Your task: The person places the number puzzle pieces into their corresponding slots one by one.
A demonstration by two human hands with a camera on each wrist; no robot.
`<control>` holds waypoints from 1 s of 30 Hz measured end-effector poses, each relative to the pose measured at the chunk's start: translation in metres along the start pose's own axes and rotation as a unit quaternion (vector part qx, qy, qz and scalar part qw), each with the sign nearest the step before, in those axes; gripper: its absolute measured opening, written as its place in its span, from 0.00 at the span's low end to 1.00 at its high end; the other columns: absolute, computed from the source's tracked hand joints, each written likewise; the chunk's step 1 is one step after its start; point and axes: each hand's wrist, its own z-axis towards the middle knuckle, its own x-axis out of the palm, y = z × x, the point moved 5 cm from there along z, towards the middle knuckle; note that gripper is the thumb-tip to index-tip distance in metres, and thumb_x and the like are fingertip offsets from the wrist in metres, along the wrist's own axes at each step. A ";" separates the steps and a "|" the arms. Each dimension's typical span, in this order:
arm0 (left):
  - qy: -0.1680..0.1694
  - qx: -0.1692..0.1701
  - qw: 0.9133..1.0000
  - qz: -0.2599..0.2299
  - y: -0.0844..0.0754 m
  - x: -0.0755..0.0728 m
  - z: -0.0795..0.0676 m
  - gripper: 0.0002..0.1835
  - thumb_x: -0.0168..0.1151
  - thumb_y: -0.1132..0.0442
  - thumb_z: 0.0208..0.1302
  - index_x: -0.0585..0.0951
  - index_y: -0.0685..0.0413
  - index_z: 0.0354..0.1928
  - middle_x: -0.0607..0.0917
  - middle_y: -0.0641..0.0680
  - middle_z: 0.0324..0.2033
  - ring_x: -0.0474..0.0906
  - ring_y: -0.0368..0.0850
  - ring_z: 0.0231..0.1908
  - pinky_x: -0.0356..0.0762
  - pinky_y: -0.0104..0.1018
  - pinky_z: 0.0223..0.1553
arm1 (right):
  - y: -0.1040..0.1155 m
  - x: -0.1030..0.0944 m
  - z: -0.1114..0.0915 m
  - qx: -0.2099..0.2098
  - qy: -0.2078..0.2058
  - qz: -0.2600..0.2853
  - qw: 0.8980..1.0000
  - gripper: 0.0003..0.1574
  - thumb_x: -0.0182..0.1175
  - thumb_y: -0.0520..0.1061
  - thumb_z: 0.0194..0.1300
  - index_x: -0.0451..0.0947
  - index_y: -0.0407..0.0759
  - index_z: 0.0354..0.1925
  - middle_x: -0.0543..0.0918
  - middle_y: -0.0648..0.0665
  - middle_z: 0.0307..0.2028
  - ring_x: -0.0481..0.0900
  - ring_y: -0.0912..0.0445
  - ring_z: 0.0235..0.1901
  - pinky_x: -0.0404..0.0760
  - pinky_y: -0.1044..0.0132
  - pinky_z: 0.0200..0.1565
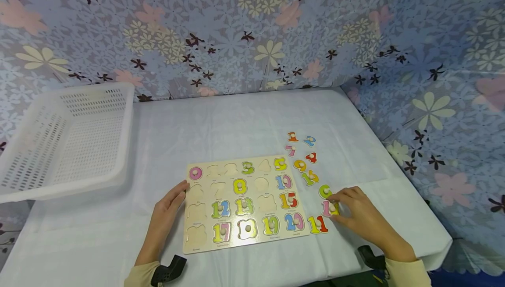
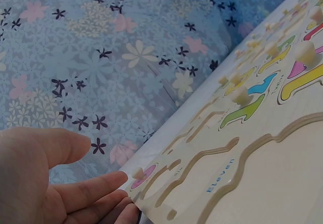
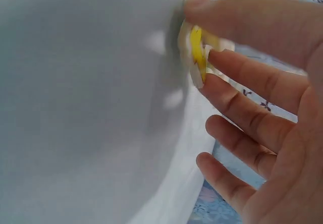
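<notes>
A wooden number puzzle board (image 1: 252, 212) lies on the table, with several knobbed number pieces set in it and several bare recesses. My left hand (image 1: 167, 210) rests at the board's left edge, fingers fairly straight and touching the edge near the pink zero (image 2: 144, 177). To the right of the board, my right hand (image 1: 360, 214) pinches a pink-and-yellow two-digit number piece (image 1: 326, 208) between thumb and fingers. The right wrist view shows this piece (image 3: 198, 52) tilted on edge; its second digit is partly hidden by the fingers.
Loose number pieces lie right of the board: a yellow-and-red eleven (image 1: 318, 224), a green six (image 1: 325, 191), a sixteen (image 1: 309, 178), a nine (image 1: 300, 165), a red four (image 1: 311, 157) and others behind. A white plastic basket (image 1: 128, 138) stands at the left on the white tablecloth (image 1: 221, 125).
</notes>
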 end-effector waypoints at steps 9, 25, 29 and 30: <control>-0.003 0.000 1.000 0.001 0.001 0.000 0.001 0.22 0.51 0.55 0.74 0.72 0.56 0.65 0.66 0.51 0.69 0.55 0.46 0.70 0.52 0.44 0.71 | 0.037 0.003 0.028 -0.042 -0.006 0.046 0.998 0.27 0.78 0.47 0.45 0.83 0.47 0.46 0.77 0.55 0.42 0.67 0.56 0.49 0.75 0.53 0.49; -0.004 -0.011 1.000 -0.001 0.002 0.000 0.004 0.22 0.51 0.55 0.74 0.73 0.54 0.65 0.67 0.49 0.68 0.56 0.43 0.70 0.52 0.42 0.71 | 0.109 0.049 0.085 -0.181 0.055 0.035 0.981 0.22 0.76 0.50 0.51 0.84 0.46 0.44 0.79 0.52 0.40 0.68 0.55 0.49 0.71 0.59 0.52; -0.003 -0.014 1.000 -0.003 0.002 -0.001 0.003 0.22 0.51 0.55 0.74 0.72 0.54 0.66 0.67 0.49 0.69 0.55 0.43 0.70 0.52 0.43 0.71 | 0.112 0.051 0.088 -0.184 0.061 0.033 0.980 0.22 0.76 0.50 0.50 0.85 0.46 0.45 0.79 0.52 0.40 0.68 0.55 0.49 0.71 0.58 0.53; -0.004 -0.014 1.000 -0.002 0.002 -0.001 0.003 0.22 0.51 0.55 0.75 0.72 0.54 0.66 0.67 0.49 0.69 0.55 0.43 0.70 0.52 0.43 0.71 | 0.113 0.052 0.089 -0.184 0.063 0.032 0.980 0.22 0.76 0.50 0.50 0.85 0.46 0.45 0.79 0.52 0.41 0.68 0.54 0.49 0.71 0.58 0.53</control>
